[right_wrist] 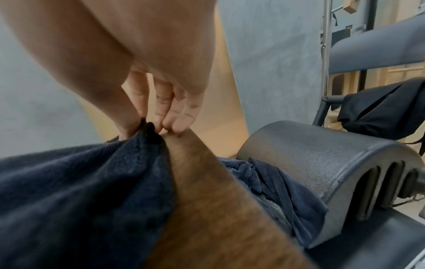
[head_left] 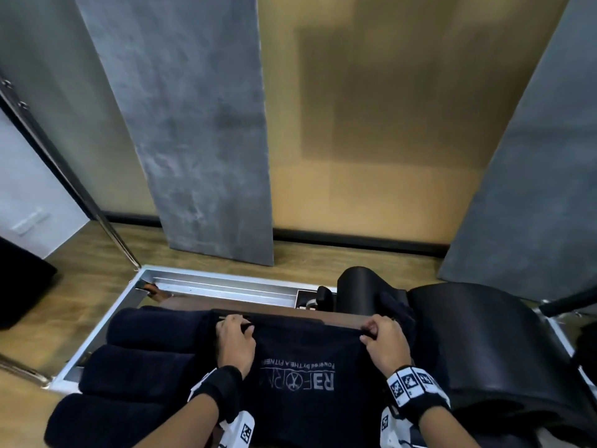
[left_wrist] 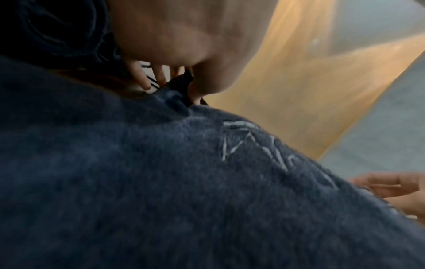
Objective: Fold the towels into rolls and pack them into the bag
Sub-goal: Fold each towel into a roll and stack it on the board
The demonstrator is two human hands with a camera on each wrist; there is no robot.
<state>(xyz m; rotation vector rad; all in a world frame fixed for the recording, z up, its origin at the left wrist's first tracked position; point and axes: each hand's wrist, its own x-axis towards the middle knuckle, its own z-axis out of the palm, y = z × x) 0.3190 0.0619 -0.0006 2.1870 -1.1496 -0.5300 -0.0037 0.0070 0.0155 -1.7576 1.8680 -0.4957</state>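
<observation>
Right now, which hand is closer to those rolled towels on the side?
The left hand. It pinches the far edge of the flat towel right beside the rolled towels. The right hand pinches the opposite corner, a towel's width away.

- The spread towel (head_left: 310, 357) was a dark navy cloth, soft and fuzzy with a matt pile, and it carried pale grey printed letters.
- The three rolled towels (head_left: 139, 367) at the left showed the same thick, matt terry cloth.
- The curved pad (right_wrist: 322, 163) looked like black leather-like vinyl with a fine grain and a light sheen.
- The frame (head_left: 223, 282) was silver metal, smooth and brushed.
- The board (right_wrist: 207, 209) under the towel looked like brown wood, matt.
- The floor (head_left: 97, 286) showed wood-look planks.
- The wall panels (head_left: 200, 124) were grey, rough and matt, like concrete.
</observation>
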